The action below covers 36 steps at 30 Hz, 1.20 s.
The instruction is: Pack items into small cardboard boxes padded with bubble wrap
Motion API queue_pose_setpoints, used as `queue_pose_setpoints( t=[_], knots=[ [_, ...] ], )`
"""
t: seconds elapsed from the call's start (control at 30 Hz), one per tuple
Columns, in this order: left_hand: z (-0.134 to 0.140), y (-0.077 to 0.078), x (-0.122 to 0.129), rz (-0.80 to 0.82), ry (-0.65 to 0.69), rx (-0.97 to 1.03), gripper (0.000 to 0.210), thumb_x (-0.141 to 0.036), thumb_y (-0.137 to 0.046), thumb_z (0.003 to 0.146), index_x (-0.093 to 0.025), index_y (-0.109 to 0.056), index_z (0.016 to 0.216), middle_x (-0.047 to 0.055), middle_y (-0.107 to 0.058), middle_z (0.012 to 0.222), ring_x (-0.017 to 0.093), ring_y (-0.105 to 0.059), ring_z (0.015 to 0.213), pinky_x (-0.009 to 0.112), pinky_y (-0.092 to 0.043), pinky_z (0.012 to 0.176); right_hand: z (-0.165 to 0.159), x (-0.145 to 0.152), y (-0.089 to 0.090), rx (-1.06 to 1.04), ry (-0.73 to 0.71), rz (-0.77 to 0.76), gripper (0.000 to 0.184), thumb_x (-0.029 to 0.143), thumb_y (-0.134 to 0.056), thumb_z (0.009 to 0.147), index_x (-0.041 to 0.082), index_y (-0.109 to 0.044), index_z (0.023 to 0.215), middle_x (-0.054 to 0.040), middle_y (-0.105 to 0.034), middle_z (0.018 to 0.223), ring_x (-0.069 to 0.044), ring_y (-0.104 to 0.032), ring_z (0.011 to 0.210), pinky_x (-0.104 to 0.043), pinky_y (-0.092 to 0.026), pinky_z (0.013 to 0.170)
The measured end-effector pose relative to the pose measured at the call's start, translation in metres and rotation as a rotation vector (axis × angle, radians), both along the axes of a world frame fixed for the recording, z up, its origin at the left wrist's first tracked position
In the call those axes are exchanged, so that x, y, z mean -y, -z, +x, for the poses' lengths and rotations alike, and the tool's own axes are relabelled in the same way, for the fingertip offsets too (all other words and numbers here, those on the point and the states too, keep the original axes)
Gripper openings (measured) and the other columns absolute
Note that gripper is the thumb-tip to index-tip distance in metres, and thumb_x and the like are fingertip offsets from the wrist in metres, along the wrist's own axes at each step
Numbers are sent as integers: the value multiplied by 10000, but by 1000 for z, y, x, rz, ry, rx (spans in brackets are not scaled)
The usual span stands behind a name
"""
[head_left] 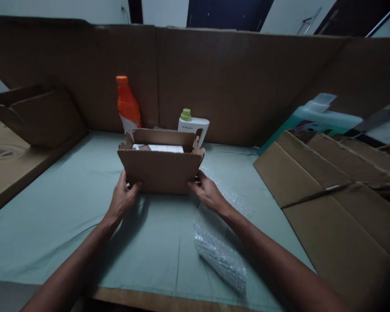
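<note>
A small open cardboard box (pixel 162 171) stands upright in the middle of the cloth-covered table, its top flaps raised. Inside it shows a white item (pixel 165 148) with a dark patch; the rest of that item is hidden by the front wall. My left hand (pixel 123 197) grips the box's lower left corner, thumb at the front. At the lower right corner my right hand (pixel 209 193) holds it likewise, fingers partly behind the side. Bubble wrap (pixel 219 255) lies on the cloth beneath and beside my right forearm.
Behind the box stand an orange bottle (pixel 128 106) and a white bottle with a green cap (pixel 195 125). Folded cardboard boxes (pixel 328 195) and a teal jug (pixel 325 119) occupy the right. An open carton (pixel 45 115) sits left. A tall cardboard wall (pixel 234 86) closes the back.
</note>
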<state>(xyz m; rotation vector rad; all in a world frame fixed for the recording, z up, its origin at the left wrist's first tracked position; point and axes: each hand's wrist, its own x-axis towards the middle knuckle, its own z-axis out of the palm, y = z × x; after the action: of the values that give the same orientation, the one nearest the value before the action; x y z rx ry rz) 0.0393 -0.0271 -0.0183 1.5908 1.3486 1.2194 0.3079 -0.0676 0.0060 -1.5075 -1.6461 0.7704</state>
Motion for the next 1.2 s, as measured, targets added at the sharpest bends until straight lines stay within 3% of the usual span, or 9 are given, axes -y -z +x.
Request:
queue_pose_setpoints(
  t=[0.17, 0.3, 0.4, 0.5, 0.6, 0.7, 0.87, 0.97, 1.2],
  knots=[
    [-1, 2, -21, -35, -56, 33, 706, -327, -636, 781, -173, -419, 1435, 176, -572, 1359, 296, -588, 1196, 456, -506, 953, 21, -18, -10, 8, -26, -10, 470, 209, -552, 856, 165, -599, 1321, -132, -671, 1319, -249, -659, 1148, -401, -537, 955],
    [-16, 2, 28, -12, -168, -120, 769, -401, -659, 811, -181, -374, 1490, 206, -532, 1411, 336, -539, 1284, 445, -535, 882, 66, 36, -20, 128, 36, 54, 335, 348, -562, 914, 215, -704, 1187, -98, -683, 1302, -263, -633, 1192, -402, -546, 921],
    [-7, -2, 86, -88, 181, -208, 604, -390, -629, 836, -231, -500, 1405, 148, -633, 1286, 311, -620, 1147, 419, -560, 789, 100, 77, -13, 249, 118, -23, 300, 351, -540, 919, 228, -738, 1109, -92, -723, 1208, -263, -671, 1096, -386, -563, 831],
    [29, -3, 127, -230, 538, -159, 757, -377, -696, 783, -239, -434, 1480, 157, -599, 1351, 323, -583, 1203, 497, -513, 946, 112, 90, 5, 502, 216, -79, 344, 312, -548, 900, 180, -717, 1170, -125, -722, 1206, -281, -663, 1083, -409, -537, 878],
    [75, 1, 144, -396, 653, 46, 984, -411, -727, 767, -181, -226, 1582, 177, -599, 1302, 313, -567, 1193, 507, -436, 1029, 104, 83, 23, 746, 323, -57, 500, 290, -620, 860, 90, -629, 1319, -193, -669, 1303, -349, -593, 1180, -473, -460, 973],
    [101, 2, 148, -459, 713, 216, 905, -380, -650, 833, -143, -207, 1586, 82, -625, 1006, 215, -582, 921, 402, -457, 895, 96, 76, 29, 785, 335, -29, 451, 249, -638, 846, 126, -659, 1279, -168, -713, 1216, -344, -603, 1096, -457, -444, 924],
    [73, -14, 158, -450, 626, 169, 675, -379, -596, 891, -223, -415, 1523, -27, -435, 781, 133, -412, 703, 276, -353, 665, 93, 78, 20, 805, 333, 192, 285, 200, -577, 908, 213, -736, 1145, -112, -716, 1177, -297, -587, 1082, -420, -398, 922],
    [41, -21, 168, -518, 511, 180, 578, -459, -639, 879, -248, -563, 1411, 2, -528, 853, 143, -469, 765, 274, -382, 704, 83, 68, 15, 828, 328, 434, 245, 215, -569, 946, 242, -752, 1107, -102, -663, 1309, -282, -571, 1151, -409, -390, 924],
    [12, 11, 201, -919, 411, 291, 639, -630, -735, 767, -174, -681, 1211, 20, -607, 787, 125, -480, 645, 248, -368, 598, 48, 38, 24, 937, 208, 475, 151, 155, -652, 892, 226, -782, 921, -105, -709, 1223, -291, -557, 1165, -452, -337, 988]
  ],
)
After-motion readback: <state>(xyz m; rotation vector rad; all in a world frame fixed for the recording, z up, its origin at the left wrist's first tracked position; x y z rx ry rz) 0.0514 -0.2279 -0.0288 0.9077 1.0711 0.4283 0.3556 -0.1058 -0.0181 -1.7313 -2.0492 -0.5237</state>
